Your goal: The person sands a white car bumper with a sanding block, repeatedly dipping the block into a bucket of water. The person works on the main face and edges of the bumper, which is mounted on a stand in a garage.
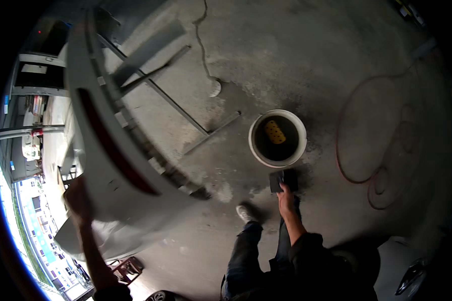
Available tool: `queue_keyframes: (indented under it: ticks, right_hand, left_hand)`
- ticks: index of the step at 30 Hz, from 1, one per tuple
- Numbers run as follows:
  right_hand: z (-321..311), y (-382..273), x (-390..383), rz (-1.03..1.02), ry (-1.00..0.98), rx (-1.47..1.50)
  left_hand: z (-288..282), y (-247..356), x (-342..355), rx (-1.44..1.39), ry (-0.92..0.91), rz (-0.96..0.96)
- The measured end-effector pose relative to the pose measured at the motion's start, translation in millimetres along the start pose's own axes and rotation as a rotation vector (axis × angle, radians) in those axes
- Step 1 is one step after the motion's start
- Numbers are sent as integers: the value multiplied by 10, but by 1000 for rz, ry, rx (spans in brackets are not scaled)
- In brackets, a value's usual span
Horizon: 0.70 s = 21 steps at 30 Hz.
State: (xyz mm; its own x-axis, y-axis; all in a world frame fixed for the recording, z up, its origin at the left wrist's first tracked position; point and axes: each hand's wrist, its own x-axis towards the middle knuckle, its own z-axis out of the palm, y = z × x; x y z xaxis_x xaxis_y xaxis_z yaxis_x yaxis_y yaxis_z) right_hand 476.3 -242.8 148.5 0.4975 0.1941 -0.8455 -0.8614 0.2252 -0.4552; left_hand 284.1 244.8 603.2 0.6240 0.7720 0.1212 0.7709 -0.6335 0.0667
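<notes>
A long, curved white bumper [103, 165] with a dark red strip [116, 143] rests on a metal stand at my left. My left hand [79, 200] is over the bumper's left edge, smeared by motion, so its fingers do not show clearly. In my right hand [286, 200] is a flat, dark rectangular pad [283, 180], gripped with the thumb on top; its exact kind is unclear. Just beyond the pad, a white bucket [252, 150] of dark liquid stands on the floor. A yellow sponge [274, 132] with dark holes is inside the bucket.
Metal stand legs [178, 108] stretch across the concrete floor beside the bumper. A reddish hose [339, 155] lies in loops at the right. My shoe [245, 213] is below the bucket. A red metal frame [128, 271] and a wheel [160, 296] sit at the lower left.
</notes>
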Motion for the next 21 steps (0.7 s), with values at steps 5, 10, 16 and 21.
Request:
queue_keyframes:
  ticks: [5,10,16,21]
  right_hand:
    - [480,-536,1552,200,-23,-183]
    - [380,-59,3414,117,-224,-343]
    - [629,468,4278,195,-69,-802]
    - [338,410,4565,307,-182,-632]
  left_hand:
    - [-494,-484,-299,300,-19,-49]
    - [-413,-416,-240,372,29,-123]
    - [-590,-172,-229,473,57,-188]
    - [-270,-136,-168,435,68,-171]
